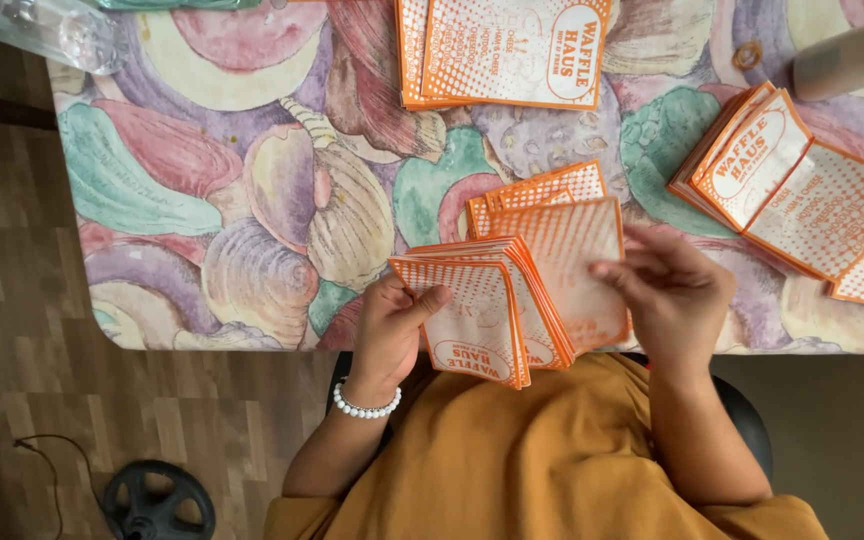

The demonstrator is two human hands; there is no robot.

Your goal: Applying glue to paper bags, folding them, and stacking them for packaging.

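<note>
Sorting paper bags at the desk (252, 200).
Our left hand (392, 325) pinches the bag stack (482, 310); right hand (667, 290), fingers spread, lifts one bag (572, 250). Loose grip could fan the stack.

- Thin matt paper, orange-and-white dotted print: fanned paper sleeves (497, 305) gripped in left hand (392, 330); same paper on flat stacks (512, 50)
- Smooth, faintly sheened tablecloth with pastel shell pattern (202, 200)
- Glossy white bead bracelet (364, 408)
- Soft matt mustard cloth garment (512, 460)
- Clear glossy plastic bottle (47, 30)
- Wood-look plank floor (12, 300), dull
</note>
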